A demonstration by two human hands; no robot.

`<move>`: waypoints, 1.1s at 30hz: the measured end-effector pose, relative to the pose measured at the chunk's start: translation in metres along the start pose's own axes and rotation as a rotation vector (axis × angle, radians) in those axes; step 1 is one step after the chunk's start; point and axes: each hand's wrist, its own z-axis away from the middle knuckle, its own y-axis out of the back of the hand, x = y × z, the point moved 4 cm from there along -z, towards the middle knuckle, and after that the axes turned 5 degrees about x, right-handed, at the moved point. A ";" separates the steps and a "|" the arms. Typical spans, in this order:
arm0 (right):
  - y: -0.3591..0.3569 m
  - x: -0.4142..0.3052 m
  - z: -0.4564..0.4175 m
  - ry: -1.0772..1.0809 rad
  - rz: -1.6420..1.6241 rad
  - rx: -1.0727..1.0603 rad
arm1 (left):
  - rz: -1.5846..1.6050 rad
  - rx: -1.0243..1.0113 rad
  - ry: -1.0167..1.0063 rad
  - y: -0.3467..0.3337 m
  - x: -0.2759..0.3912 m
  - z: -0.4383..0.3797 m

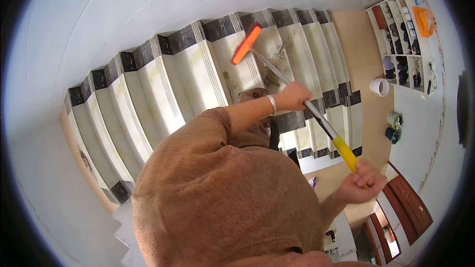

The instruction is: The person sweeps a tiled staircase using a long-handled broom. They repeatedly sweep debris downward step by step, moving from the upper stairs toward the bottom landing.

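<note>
My left hand (pixel 294 96), with a light bracelet at the wrist, is closed around the metal shaft of a long-handled brush or broom (pixel 272 67). Lower right, my right hand (pixel 365 182) grips the end of its yellow handle section. The orange head with dark red bristles (pixel 246 44) lies at a slant over a pale stair tread (pixel 237 72) with black edging. Loose dark debris (pixel 276 63) is scattered on the treads beside the head. Part of my shoe shows below my left forearm.
Stairs (pixel 148 85) run across the view along a white wall (pixel 111 11). On the tan floor (pixel 350 44) at the right stand a white bucket (pixel 379 87), a shoe rack (pixel 402 40) and small bins (pixel 393 128). A brown door (pixel 406 207) is at the lower right.
</note>
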 end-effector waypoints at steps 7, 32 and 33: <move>0.006 0.057 0.048 -0.130 -0.056 -0.202 | -0.073 0.006 0.120 -0.028 -0.053 0.078; -0.072 0.045 -0.048 -0.289 -0.257 -0.673 | 0.147 0.253 0.421 -0.033 -0.006 0.075; -0.078 0.052 -0.043 -0.270 -0.224 -0.662 | 0.187 0.258 0.399 -0.044 -0.011 0.081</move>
